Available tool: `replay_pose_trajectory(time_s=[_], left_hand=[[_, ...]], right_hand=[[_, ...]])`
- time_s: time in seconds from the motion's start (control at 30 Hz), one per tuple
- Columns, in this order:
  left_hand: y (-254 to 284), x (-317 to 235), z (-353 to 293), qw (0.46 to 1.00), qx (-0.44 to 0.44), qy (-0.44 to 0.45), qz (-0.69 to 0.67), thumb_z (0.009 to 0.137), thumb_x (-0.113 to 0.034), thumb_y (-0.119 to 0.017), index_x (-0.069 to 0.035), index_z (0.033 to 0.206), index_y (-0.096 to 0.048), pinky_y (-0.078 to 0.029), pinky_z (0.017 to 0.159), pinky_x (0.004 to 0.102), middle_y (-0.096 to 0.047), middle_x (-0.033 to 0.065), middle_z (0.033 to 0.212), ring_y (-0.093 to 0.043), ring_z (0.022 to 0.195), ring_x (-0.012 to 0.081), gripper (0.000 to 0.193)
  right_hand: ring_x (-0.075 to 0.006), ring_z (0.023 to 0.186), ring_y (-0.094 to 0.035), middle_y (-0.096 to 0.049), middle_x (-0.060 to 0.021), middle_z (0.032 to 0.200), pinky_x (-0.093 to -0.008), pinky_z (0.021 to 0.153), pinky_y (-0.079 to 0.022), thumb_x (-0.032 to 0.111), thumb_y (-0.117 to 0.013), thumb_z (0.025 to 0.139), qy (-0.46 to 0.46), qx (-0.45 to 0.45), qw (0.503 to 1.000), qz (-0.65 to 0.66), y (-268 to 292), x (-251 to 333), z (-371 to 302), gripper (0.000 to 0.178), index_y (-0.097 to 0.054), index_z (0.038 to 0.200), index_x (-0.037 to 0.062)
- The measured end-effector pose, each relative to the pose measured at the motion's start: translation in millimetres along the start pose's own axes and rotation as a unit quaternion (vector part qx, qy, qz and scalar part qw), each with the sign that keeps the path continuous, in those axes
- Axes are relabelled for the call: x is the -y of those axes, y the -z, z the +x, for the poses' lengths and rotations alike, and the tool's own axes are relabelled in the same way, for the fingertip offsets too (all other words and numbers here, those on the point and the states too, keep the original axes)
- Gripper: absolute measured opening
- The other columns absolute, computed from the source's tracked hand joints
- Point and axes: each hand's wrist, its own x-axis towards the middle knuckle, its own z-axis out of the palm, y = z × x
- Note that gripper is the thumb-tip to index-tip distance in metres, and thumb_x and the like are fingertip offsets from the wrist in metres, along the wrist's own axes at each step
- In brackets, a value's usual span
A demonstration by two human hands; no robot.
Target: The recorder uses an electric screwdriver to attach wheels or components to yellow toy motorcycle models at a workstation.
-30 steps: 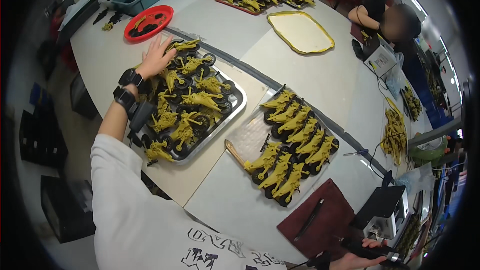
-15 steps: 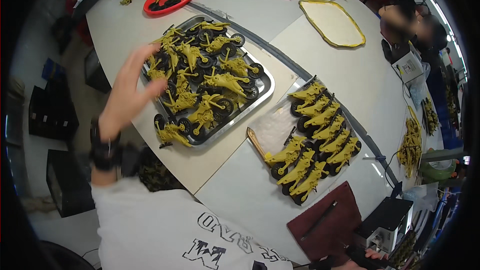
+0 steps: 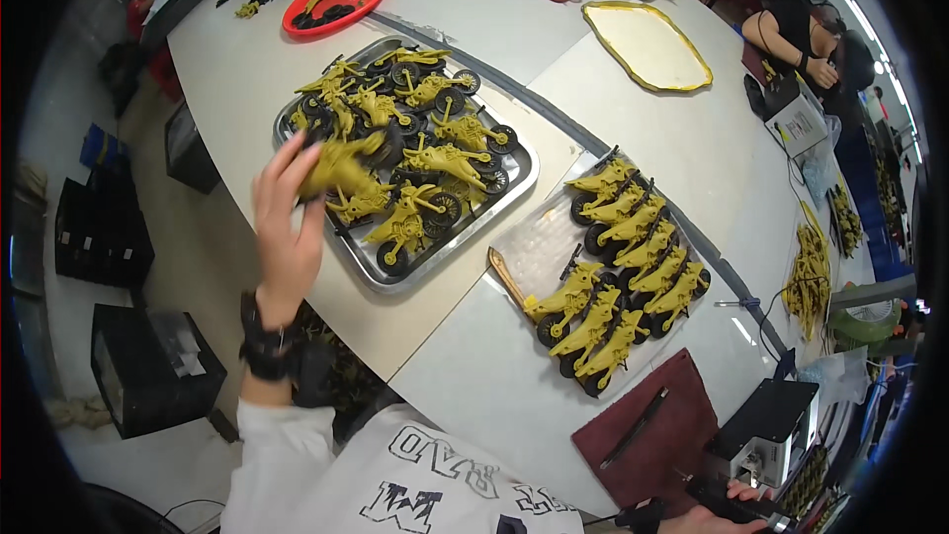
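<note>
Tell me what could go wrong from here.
The yellow toy motorcycle in the left hand overlaps the heaped motorcycles in the silver tray in this view, so it might snag one if they touch. Its grip seems to be mostly fingers, so it could slip. The slim black stick lies loose on the maroon mat; the right hand, holding a black tool nearby, might knock it.

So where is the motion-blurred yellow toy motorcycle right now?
In the head view, left of centre: the yellow toy motorcycle is held in the left hand, over the left side of the metal tray and its other motorcycles.
</note>
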Motion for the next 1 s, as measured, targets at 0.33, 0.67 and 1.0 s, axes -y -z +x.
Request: replay_pose_trajectory(time_s=[0.33,0.67,1.0], left_hand=[[-11,-46,24,0.985,0.126,-0.118,0.000,0.073,-0.013,-0.044,0.000,0.133,-0.043,-0.018,0.110,0.0484,-0.033,0.0205,0.143,-0.027,0.133,0.0394,0.062],[-125,-141,-16,0.819,0.512,-0.187,-0.177,0.054,-0.004,-0.055,-0.007,0.144,-0.022,-0.009,0.110,0.0550,-0.019,0.0220,0.148,-0.016,0.139,0.0401,0.096],[-138,-136,-4,0.779,0.574,-0.199,-0.155,0.057,-0.004,-0.062,-0.003,0.142,-0.023,-0.015,0.112,0.0489,-0.035,0.0211,0.136,-0.021,0.134,0.0419,0.094]], right_hand=[[-0.0128,0.058,-0.041,-0.045,-0.0047,0.070,-0.0263,0.058,-0.035,0.049,-0.042,0.094,0.002,-0.003,0.999,-0.046,71,9,8,0.056,-0.042,0.119,-0.0011],[-0.0135,0.057,-0.044,-0.046,-0.0037,0.068,-0.0288,0.060,-0.038,0.057,-0.043,0.091,0.072,0.001,0.991,-0.117,38,-1,0,0.069,-0.036,0.127,-0.0008],[-0.0234,0.082,-0.057,-0.055,-0.0109,0.087,-0.0409,0.084,-0.047,0.024,-0.063,0.083,0.045,0.019,0.978,-0.203,44,-25,-9,0.062,-0.031,0.130,-0.0023]])
